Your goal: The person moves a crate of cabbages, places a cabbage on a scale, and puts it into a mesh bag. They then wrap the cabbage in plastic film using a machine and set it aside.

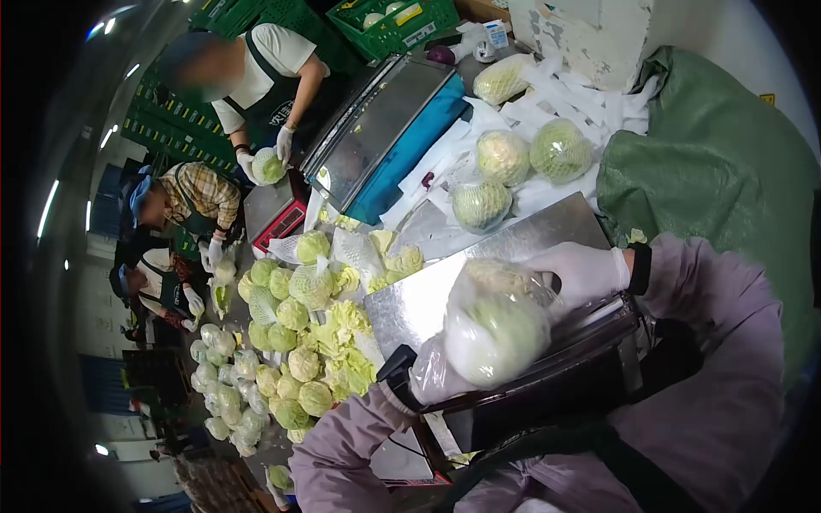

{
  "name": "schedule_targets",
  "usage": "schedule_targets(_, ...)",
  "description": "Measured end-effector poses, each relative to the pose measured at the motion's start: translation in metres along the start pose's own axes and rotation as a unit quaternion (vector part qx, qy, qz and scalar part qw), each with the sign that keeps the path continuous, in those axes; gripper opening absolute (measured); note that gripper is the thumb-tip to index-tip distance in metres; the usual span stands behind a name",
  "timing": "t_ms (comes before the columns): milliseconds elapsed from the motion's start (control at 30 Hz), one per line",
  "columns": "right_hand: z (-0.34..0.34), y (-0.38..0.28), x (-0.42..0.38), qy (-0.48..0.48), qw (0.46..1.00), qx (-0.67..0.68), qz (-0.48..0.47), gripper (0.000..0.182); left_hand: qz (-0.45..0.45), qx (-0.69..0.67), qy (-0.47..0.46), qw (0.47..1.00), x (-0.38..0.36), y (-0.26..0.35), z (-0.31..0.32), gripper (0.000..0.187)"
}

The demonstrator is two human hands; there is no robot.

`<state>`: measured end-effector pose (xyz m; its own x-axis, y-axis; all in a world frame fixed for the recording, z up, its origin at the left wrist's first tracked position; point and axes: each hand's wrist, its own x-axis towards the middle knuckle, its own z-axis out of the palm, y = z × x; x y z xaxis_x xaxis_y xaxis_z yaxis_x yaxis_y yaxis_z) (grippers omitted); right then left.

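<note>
A pale green cabbage [500, 338] in clear plastic film is held between my two gloved hands, above the metal plate of a wrapping machine [406, 295]. My right hand [586, 272], in a white glove with a black cuff, grips the cabbage's far right side, with its fingertips partly behind it. On the lower left, my left hand [434, 376] is against the film-covered cabbage. Shiny film and the cabbage hide most of that hand's fingers. Just beyond the plate lies a cabbage in a white foam net [481, 206].
Several loose cabbages [304, 363] and trimmed leaves [346, 329] lie left of the machine. Film-wrapped cabbages [227, 389] sit farther left. A co-worker [278, 77] holds a cabbage at a red scale [282, 224]; others work beyond. A green sack [701, 162] is at right.
</note>
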<state>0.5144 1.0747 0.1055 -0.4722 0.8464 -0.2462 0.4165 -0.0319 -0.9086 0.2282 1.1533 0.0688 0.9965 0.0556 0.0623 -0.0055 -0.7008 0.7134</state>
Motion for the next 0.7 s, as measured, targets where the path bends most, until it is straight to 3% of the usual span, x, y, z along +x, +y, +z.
schedule_targets(33, 0.005, 0.018, 0.004, 0.043, 0.995, -0.083, -0.025, 0.078, -0.076, -0.220, 0.031, 0.972, -0.008, 0.016, -0.014, 0.079)
schedule_targets(67, 0.010, 0.022, 0.010, 0.043, 0.995, -0.081, -0.027, 0.078, -0.214, -0.432, 0.119, 0.868, 0.008, 0.053, -0.030, 0.058)
schedule_targets(100, 0.014, 0.024, 0.016, 0.028, 0.993, 0.100, 0.048, 0.074, -0.251, -0.499, 0.079, 0.826, 0.003, 0.035, -0.030, 0.058)
schedule_targets(133, 0.015, 0.020, 0.022, 0.010, 0.953, 0.276, 0.121, 0.073, -0.285, -0.560, 0.040, 0.777, 0.004, 0.022, -0.036, 0.070)
schedule_targets(167, 0.010, 0.016, 0.027, -0.025, 0.932, 0.247, 0.264, 0.073, -0.340, -0.512, 0.052, 0.787, 0.010, 0.016, -0.035, 0.087)
schedule_targets(200, 0.008, 0.023, 0.034, -0.024, 0.932, 0.248, 0.262, 0.073, -0.372, -0.566, 0.021, 0.735, 0.011, -0.003, -0.037, 0.085)
schedule_targets(267, 0.006, 0.047, 0.055, -0.040, 0.899, 0.330, 0.285, 0.071, -0.369, -0.612, 0.004, 0.699, 0.009, -0.040, -0.044, 0.089)
schedule_targets(333, 0.006, 0.061, 0.056, -0.041, 0.898, 0.327, 0.291, 0.068, -0.397, -0.577, 0.028, 0.713, 0.009, -0.046, -0.051, 0.081)
schedule_targets(400, 0.008, 0.074, 0.053, 0.073, 0.938, 0.226, 0.253, 0.061, -0.426, -0.541, 0.054, 0.724, 0.005, -0.048, -0.053, 0.074)
schedule_targets(433, 0.008, 0.084, 0.045, 0.120, 0.958, 0.190, 0.175, 0.052, -0.408, -0.546, 0.103, 0.725, 0.000, -0.043, -0.052, 0.060)
schedule_targets(467, 0.007, 0.098, 0.040, 0.215, 0.972, 0.086, 0.033, 0.046, -0.389, -0.549, 0.151, 0.724, -0.006, -0.041, -0.049, 0.047)
schedule_targets(500, 0.000, 0.089, 0.030, 0.241, 0.970, 0.028, 0.017, 0.048, -0.376, -0.564, 0.135, 0.723, -0.019, -0.047, -0.046, 0.030)
schedule_targets(533, -0.009, 0.073, 0.017, 0.265, 0.964, -0.032, 0.000, 0.052, -0.378, -0.566, 0.136, 0.720, -0.028, -0.049, -0.047, 0.030)
schedule_targets(567, -0.014, 0.066, 0.010, 0.264, 0.964, -0.030, 0.002, 0.052, -0.348, -0.527, 0.066, 0.773, -0.037, -0.052, -0.050, 0.030)
schedule_targets(600, -0.018, 0.061, 0.004, 0.241, 0.952, -0.167, -0.087, 0.058, -0.314, -0.483, -0.006, 0.817, -0.044, -0.052, -0.054, 0.030)
schedule_targets(633, -0.019, 0.059, 0.002, 0.211, 0.914, -0.300, -0.174, 0.066, -0.350, -0.441, -0.055, 0.824, -0.048, -0.052, -0.061, 0.025)
schedule_targets(667, -0.018, 0.059, 0.003, 0.212, 0.914, -0.300, -0.173, 0.066, -0.446, -0.345, -0.119, 0.817, -0.049, -0.053, -0.067, 0.030)
schedule_targets(700, -0.015, 0.059, 0.005, 0.188, 0.906, -0.328, -0.189, 0.067, -0.480, -0.118, -0.107, 0.863, -0.041, -0.040, -0.070, 0.036)
